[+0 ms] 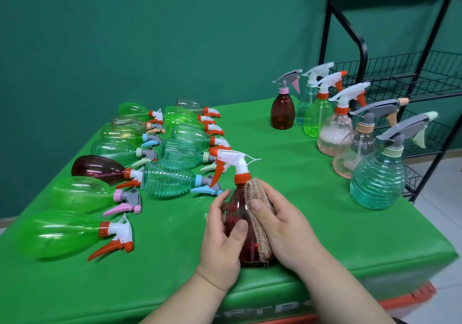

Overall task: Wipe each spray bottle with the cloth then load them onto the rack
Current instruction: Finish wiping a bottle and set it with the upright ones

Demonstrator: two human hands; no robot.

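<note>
A red spray bottle point(240, 206) with a white head and an orange trigger stands upright near the front of the green table point(312, 198). My left hand point(222, 233) grips its left side with curled fingers. My right hand point(280, 226) holds a folded brown cloth point(260, 213) and presses it against the bottle's right side. Several spray bottles point(165, 181) lie on their sides at the left. Several more bottles point(375, 176) stand upright at the right, beside the black wire rack point(405, 83).
The rack stands off the table's right edge, and no bottles show on its wire shelves. A green wall is behind. The table's front edge runs just under my wrists, above an orange base point(412, 298).
</note>
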